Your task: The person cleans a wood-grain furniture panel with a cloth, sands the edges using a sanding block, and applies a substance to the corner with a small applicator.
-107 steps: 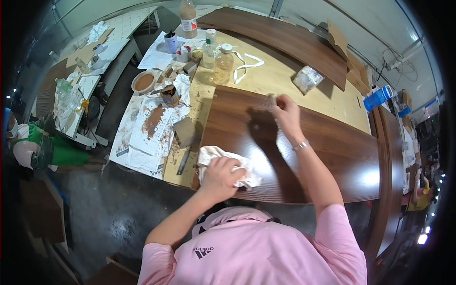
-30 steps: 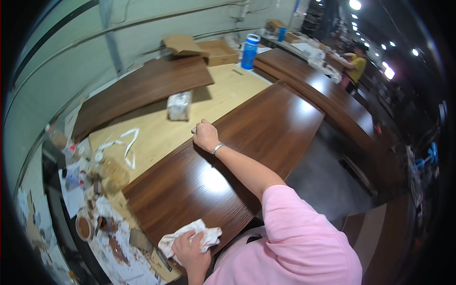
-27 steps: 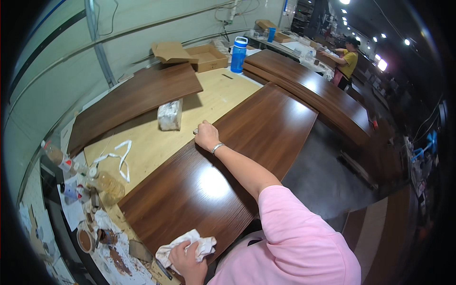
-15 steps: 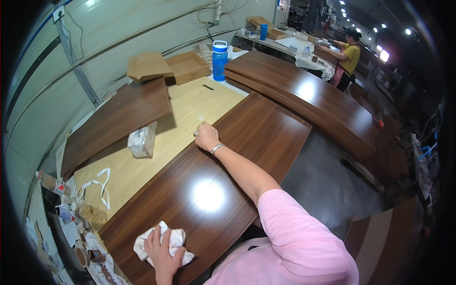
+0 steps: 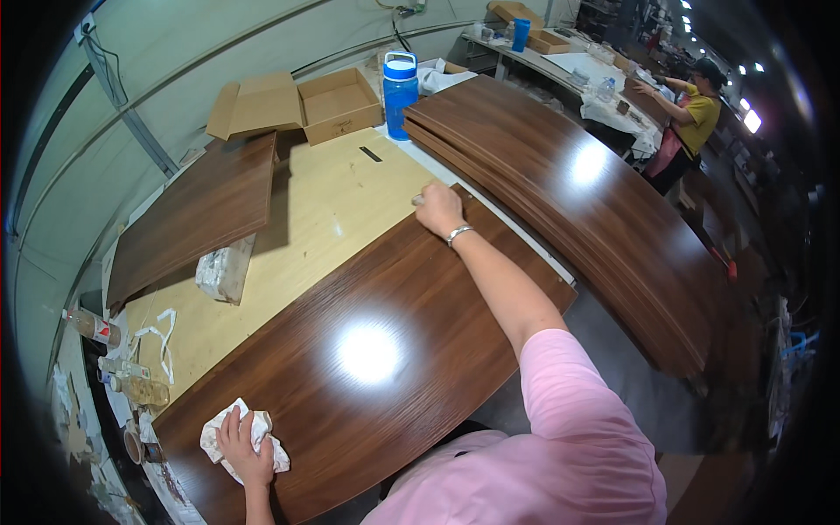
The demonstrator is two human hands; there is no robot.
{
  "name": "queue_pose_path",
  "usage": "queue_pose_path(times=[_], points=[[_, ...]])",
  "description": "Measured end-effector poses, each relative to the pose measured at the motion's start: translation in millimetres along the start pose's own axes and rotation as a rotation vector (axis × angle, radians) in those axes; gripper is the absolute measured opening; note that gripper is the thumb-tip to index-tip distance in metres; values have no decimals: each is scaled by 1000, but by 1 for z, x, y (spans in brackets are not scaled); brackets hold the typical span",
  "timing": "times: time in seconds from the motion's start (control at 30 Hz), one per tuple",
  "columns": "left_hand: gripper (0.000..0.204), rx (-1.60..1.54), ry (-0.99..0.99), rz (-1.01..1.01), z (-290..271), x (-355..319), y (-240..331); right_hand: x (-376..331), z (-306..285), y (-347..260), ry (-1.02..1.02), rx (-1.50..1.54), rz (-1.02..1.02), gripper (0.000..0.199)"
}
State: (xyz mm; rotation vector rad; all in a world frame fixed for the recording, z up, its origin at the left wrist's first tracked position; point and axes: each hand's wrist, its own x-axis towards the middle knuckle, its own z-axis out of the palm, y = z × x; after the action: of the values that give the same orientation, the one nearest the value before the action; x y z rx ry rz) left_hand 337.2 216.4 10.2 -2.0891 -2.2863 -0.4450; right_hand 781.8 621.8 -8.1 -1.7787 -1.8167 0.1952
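Observation:
A long dark-brown wood-grain board [image 5: 350, 289] lies slantwise before me, with a bright glare on its surface. At its near left end my left hand [image 5: 245, 451] presses a crumpled white cloth [image 5: 229, 430] against the board, fingers curved over it. My right arm reaches across to the board's far right end. There my right hand [image 5: 440, 210], a bracelet at its wrist, is closed at the far edge. A small pale end of something pokes out beside its fingers; the rest is hidden in the hand.
A second brown board [image 5: 201, 206] leans on a white-wrapped block [image 5: 226, 267] over the pale tabletop [image 5: 324, 201]. Beyond stand an open cardboard box [image 5: 339, 105] and a blue bottle [image 5: 401, 92]. Stacked boards [image 5: 560, 166] lie right. Plastic bottles [image 5: 140, 389] line the left. A co-worker [image 5: 691, 118] stands far right.
My right hand has slid along the board's far edge to its far right end. My left hand stays on the cloth near the left end. The whole view has shifted somewhat.

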Motion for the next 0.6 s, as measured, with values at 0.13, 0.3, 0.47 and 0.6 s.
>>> queue_pose_path(times=[0.13, 0.3, 0.47, 0.6], points=[[52, -4, 17, -11, 0, -1, 4, 23, -19, 40, -2, -60, 6, 20], [51, 18, 49, -2, 2, 0, 4, 48, -32, 77, 19, -173, 31, 17], [51, 35, 60, -13, 2, 1, 3, 44, -35, 66, -1, -64, 34, 19], [50, 34, 64, -15, 2, 0, 4, 46, -34, 74, 21, -6, -7, 18]])
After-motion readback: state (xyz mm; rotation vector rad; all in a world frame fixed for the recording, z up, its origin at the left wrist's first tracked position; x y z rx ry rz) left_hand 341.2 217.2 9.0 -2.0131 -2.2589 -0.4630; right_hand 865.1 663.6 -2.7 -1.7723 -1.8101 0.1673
